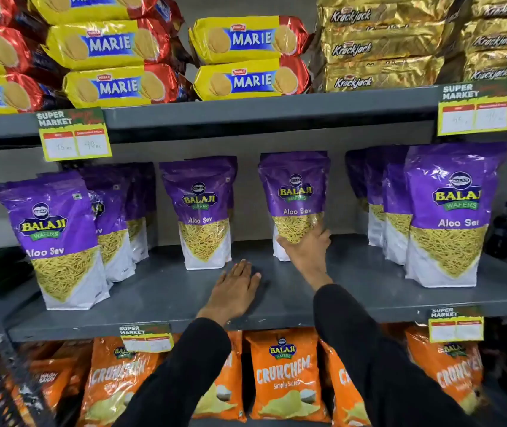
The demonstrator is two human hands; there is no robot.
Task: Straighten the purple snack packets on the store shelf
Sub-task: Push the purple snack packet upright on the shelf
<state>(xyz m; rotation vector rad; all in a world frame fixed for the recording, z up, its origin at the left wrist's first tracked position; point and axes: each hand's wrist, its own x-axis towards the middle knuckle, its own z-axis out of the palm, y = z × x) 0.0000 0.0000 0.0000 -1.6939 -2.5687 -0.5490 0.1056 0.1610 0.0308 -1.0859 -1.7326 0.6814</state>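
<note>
Left hand flat on shelf, right fingers gripping purple packet

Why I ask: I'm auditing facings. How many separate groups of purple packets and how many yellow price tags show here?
Purple packet groups: 4
Yellow price tags: 4
Total: 8

Purple "Balaji Aloo Sev" snack packets stand upright on the grey middle shelf in four groups. The left group's front packet leans slightly left, with others staggered behind it. A centre-left packet stands alone, facing forward. The centre-right packet is set further back, gripped at its lower part. The right group stands in a tight row.
</note>
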